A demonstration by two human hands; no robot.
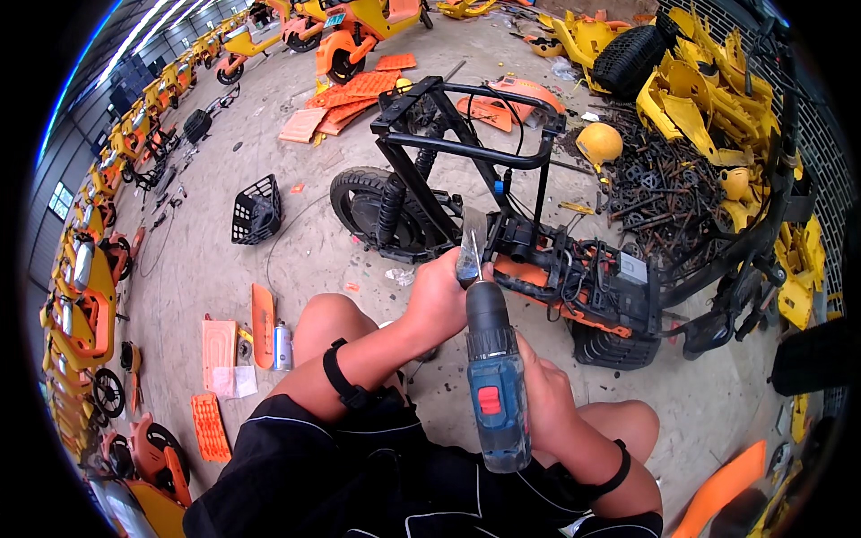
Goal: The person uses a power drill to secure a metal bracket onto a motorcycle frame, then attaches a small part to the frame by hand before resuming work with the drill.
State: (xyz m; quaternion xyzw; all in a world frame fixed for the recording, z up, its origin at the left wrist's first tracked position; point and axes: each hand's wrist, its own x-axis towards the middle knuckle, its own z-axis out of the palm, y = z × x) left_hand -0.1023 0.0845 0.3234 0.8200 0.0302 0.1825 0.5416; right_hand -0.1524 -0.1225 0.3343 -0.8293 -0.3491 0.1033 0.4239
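Note:
My right hand (pixel 544 394) is wrapped round a blue and black cordless drill (pixel 500 394) with a red switch on top. The drill's chuck points away from me, its thin bit reaching up beside a flat, greyish, shiny piece (pixel 472 247). My left hand (pixel 438 300) is closed on that piece, just left of the drill's tip; its exact kind I cannot make out. Right beyond both hands stands a stripped black scooter frame (pixel 484 148) with a rear wheel (pixel 377 211), a coil shock absorber (pixel 392 211) and exposed wiring. Whether the bit touches the piece I cannot tell.
A black basket (pixel 256 211), orange panels (pixel 345 100) and a spray can (pixel 282 347) lie or stand on the concrete floor. Beyond the frame at right are heaped dark metal parts (pixel 659 184) and yellow body shells (pixel 691 99). Scooters (pixel 94 314) line the left side.

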